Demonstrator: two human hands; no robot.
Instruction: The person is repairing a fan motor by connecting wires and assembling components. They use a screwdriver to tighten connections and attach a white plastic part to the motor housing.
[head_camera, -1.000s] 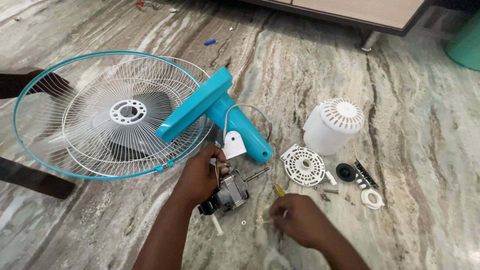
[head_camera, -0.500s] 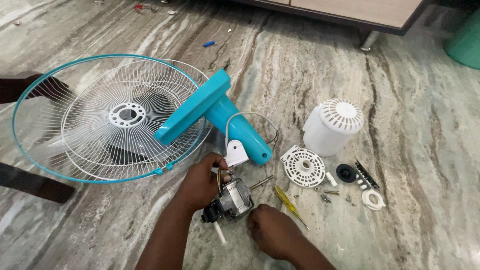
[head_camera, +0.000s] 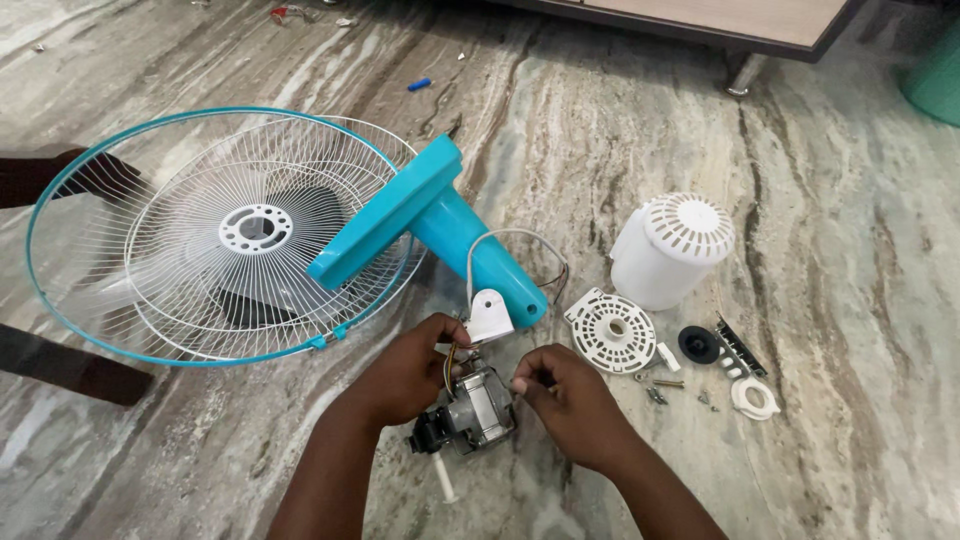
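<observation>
At lower centre, my left hand (head_camera: 405, 375) grips the fan motor (head_camera: 478, 415); my right hand (head_camera: 575, 400) pinches its top edge.

floor (head_camera: 820, 330): grey-beige marble pattern with brown and cream streaks running lengthwise. fan guard (head_camera: 215, 235): white wire spokes, teal-blue outer ring, white hub plate in the middle, dark grey blades showing behind the wires. fan stand (head_camera: 440, 235): solid teal-blue, with a white plastic clip piece (head_camera: 490, 315) and a white cable (head_camera: 510, 240) at its lower end. motor (head_camera: 475, 415): silver-grey metal body, black end, yellow-orange wires on top, white shaft. motor cover (head_camera: 665, 250): plain white, slotted top. round vented plate (head_camera: 610, 330): white. knob (head_camera: 698, 343): black. small ring (head_camera: 752, 397): white. tiny piece far up the floor (head_camera: 419, 85): blue. furniture (head_camera: 760, 15) at top: tan surface, dark edge.
</observation>
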